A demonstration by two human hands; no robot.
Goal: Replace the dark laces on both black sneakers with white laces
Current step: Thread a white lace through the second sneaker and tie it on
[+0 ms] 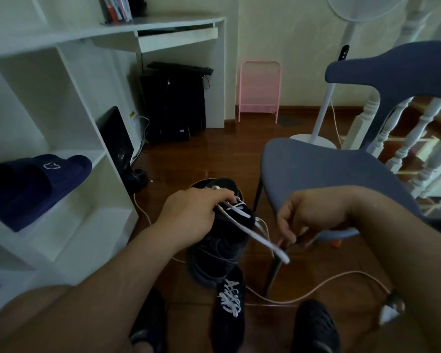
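Note:
A black sneaker [222, 248] is held up in front of me over the floor, toe pointing down. My left hand [189, 215] grips its upper part near the eyelets. A white lace [255, 236] runs from the eyelets out to the right. My right hand [298, 220] pinches that lace near its free end, fingers curled. A second black sneaker [228, 317] with white laces threaded in lies on the floor below, between my feet.
A blue-grey chair [329, 171] stands close on the right. White shelving [69, 138] with a navy slipper [33, 182] is at the left. A white cable [316, 289] crosses the wooden floor. A fan stand [321, 108] and stair railing [418, 149] are behind.

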